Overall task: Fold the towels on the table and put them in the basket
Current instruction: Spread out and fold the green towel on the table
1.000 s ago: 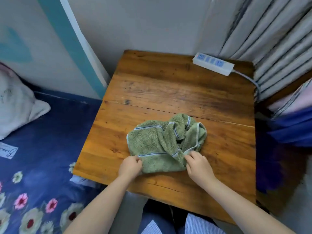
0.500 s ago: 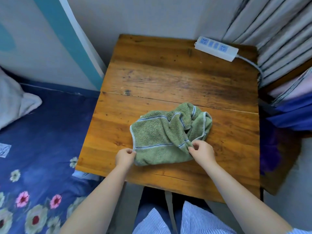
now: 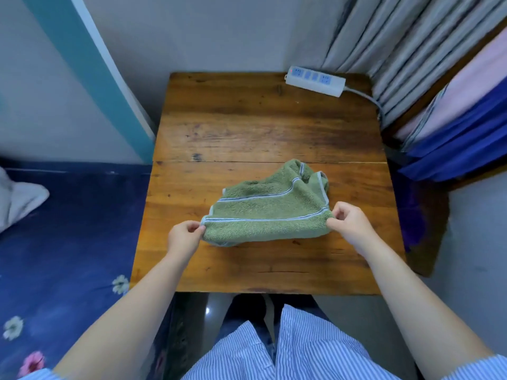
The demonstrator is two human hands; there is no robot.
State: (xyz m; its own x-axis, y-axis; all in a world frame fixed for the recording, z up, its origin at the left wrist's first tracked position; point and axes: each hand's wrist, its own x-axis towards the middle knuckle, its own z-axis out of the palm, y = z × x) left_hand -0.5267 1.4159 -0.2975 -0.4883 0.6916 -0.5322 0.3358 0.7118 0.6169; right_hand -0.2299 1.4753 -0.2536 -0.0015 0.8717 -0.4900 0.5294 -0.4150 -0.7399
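Head view — nubby green terry towel (image 3: 263, 212), rumpled

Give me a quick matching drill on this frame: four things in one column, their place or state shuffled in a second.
1 towel
2 power strip
3 left hand
4 right hand

A far right corner of the table
B pinches the towel's right corner
C green, stretched between both hands
D pinches the towel's left corner

Pairs: 1-C, 2-A, 3-D, 4-B

I record an olive-green towel (image 3: 263, 212) with pale blue stripes on the brown table (image 3: 247, 127). At the table's far corner, a white power strip (image 3: 315, 82) with blue sockets.
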